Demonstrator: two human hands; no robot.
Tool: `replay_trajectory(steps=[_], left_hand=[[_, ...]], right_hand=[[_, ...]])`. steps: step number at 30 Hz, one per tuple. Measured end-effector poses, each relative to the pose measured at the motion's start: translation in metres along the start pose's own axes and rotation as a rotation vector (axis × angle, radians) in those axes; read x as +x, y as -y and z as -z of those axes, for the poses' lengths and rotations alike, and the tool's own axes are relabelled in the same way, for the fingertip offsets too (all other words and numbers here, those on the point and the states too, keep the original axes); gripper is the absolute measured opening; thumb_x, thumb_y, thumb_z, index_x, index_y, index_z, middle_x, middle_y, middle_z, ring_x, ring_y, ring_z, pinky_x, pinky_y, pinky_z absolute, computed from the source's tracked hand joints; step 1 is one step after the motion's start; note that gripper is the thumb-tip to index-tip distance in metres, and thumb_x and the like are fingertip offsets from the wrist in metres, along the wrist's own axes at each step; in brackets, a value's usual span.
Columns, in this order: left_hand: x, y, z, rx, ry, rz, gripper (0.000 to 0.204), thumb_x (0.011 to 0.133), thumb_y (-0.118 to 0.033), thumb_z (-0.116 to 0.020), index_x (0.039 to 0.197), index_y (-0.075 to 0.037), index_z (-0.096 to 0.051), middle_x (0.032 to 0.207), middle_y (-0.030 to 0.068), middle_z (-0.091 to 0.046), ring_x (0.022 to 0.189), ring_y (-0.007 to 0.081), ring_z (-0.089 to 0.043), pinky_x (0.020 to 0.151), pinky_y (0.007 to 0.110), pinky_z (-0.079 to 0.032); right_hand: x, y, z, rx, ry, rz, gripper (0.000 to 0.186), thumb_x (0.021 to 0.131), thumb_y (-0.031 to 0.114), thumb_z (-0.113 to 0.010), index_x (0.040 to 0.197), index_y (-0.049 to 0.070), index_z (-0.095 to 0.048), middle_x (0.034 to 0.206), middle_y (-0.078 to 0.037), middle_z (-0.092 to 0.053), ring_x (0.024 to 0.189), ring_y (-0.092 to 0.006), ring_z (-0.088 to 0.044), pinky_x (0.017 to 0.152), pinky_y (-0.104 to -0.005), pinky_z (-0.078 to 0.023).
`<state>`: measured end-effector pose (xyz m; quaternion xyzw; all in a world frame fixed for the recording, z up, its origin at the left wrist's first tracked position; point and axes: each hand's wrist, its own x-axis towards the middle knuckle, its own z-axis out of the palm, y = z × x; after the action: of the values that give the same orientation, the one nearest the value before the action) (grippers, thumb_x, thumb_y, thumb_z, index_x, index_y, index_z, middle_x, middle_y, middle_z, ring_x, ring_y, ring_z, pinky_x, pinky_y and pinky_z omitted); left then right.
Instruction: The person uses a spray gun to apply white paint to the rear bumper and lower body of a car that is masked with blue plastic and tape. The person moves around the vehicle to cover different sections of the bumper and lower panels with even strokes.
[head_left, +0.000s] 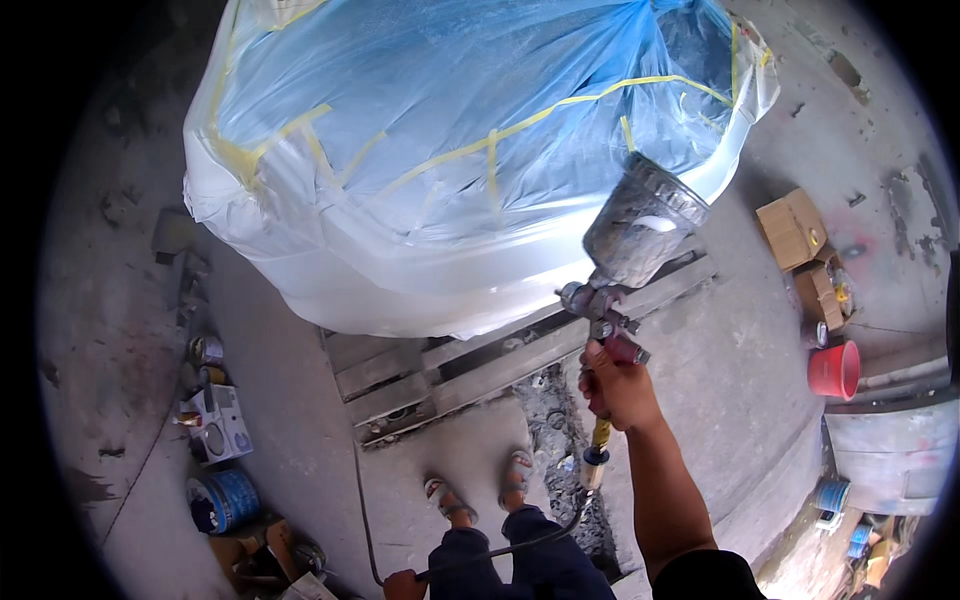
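Observation:
My right hand [615, 385] grips the handle of a red spray gun [605, 312] with a paint-spattered cup [643, 225] on top and a yellow fitting [600, 436] with a black hose below. At the bottom edge my left hand [405, 586] is closed on the thin dark hose [475, 555], which loops across my legs. Just beyond the gun is a large vehicle part or body [410, 290], white along its lower edge and draped in translucent blue plastic sheeting [460, 90] with yellow tape strips.
A slatted wooden pallet [375, 370] and a rubble-filled channel [555, 420] lie near my feet [515, 480]. Cardboard boxes [790, 230], a red bucket [830, 370] and a pale panel [885, 460] are at right. Blue cans [220, 500] and a white carton [215, 425] stand at left.

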<state>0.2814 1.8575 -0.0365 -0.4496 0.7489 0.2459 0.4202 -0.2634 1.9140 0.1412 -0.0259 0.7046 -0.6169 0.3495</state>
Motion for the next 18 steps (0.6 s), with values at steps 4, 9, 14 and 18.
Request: replay_trajectory(steps=[4,9,14,18], left_hand=[[0.006,-0.046,0.017,-0.054,-0.029,-0.043,0.05,0.075,-0.057,-0.057,0.076,-0.008,-0.067,0.075,0.0165,-0.065,0.077,0.0367,-0.063,0.068,0.047,-0.049],[0.009,-0.087,0.029,-0.158,-0.123,-0.156,0.045,0.075,-0.053,-0.058,0.077,-0.009,-0.067,0.076,0.0174,-0.065,0.076,0.0385,-0.062,0.068,0.048,-0.049],[0.009,-0.109,0.031,-0.155,-0.15,-0.177,0.043,0.074,-0.051,-0.059,0.073,-0.009,-0.063,0.072,0.0187,-0.064,0.072,0.0397,-0.062,0.065,0.048,-0.049],[-0.004,-0.099,0.035,-0.113,-0.112,-0.146,0.042,0.073,-0.05,-0.059,0.075,-0.009,-0.065,0.075,0.0179,-0.065,0.076,0.0381,-0.063,0.07,0.048,-0.049]], right_hand=[[0.017,0.017,0.06,0.011,-0.244,0.084,0.03,0.088,0.036,-0.06,0.082,0.007,-0.054,0.06,-0.003,-0.054,0.046,-0.0104,-0.051,0.037,-0.0234,-0.038],[0.029,0.043,0.124,-0.054,-0.492,0.181,0.03,0.087,0.038,-0.06,0.083,0.009,-0.054,0.06,-0.003,-0.054,0.046,-0.0097,-0.05,0.036,-0.023,-0.037],[0.032,0.057,0.129,-0.229,-0.558,0.142,0.027,0.089,0.034,-0.058,0.094,0.008,-0.05,0.059,-0.003,-0.053,0.046,-0.0096,-0.049,0.036,-0.0241,-0.037],[0.013,0.045,0.076,-0.267,-0.362,0.244,0.025,0.09,0.032,-0.057,0.081,0.009,-0.051,0.057,-0.003,-0.052,0.044,-0.008,-0.047,0.036,-0.0219,-0.035]])
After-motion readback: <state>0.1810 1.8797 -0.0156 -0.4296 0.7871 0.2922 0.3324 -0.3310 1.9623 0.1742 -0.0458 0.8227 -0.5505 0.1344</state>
